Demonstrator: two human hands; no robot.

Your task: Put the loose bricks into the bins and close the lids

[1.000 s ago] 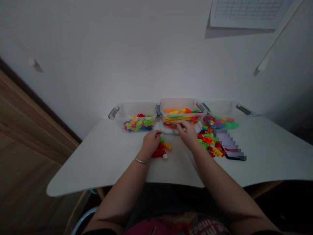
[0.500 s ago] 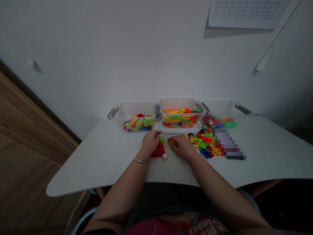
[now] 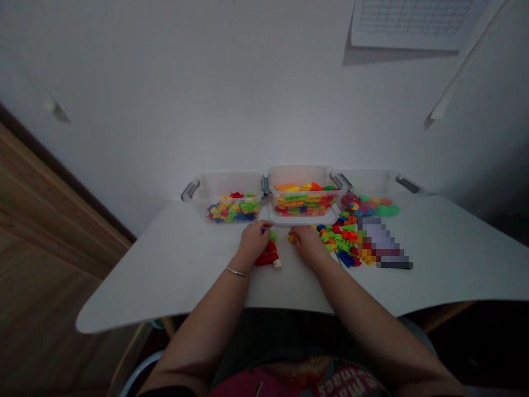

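My left hand (image 3: 254, 241) is closed over the far end of a small assembly of red, green and white building blocks (image 3: 269, 257) on the table. Its fingers hide part of the assembly, and a bit of blue shows at the fingertips. A white block (image 3: 277, 264) sticks out at the near right corner. To the right, my right hand (image 3: 306, 242) pinches an orange-yellow building block (image 3: 291, 238) between thumb and fingers, apart from the assembly. Just right of that hand lies a pile of loose coloured blocks (image 3: 341, 240).
Clear bins stand along the wall: a left bin (image 3: 231, 184) and a middle bin (image 3: 308, 171) of coloured pieces, and a right bin (image 3: 372, 179) with bagged pieces and round ones. Under the middle bin is a white lid (image 3: 303, 221). A blurred-out flat object (image 3: 382, 242) touches the pile.
My right hand has drawn slightly to the right, away from the assembly, and its block has turned in the fingers. My left hand stays where it was.
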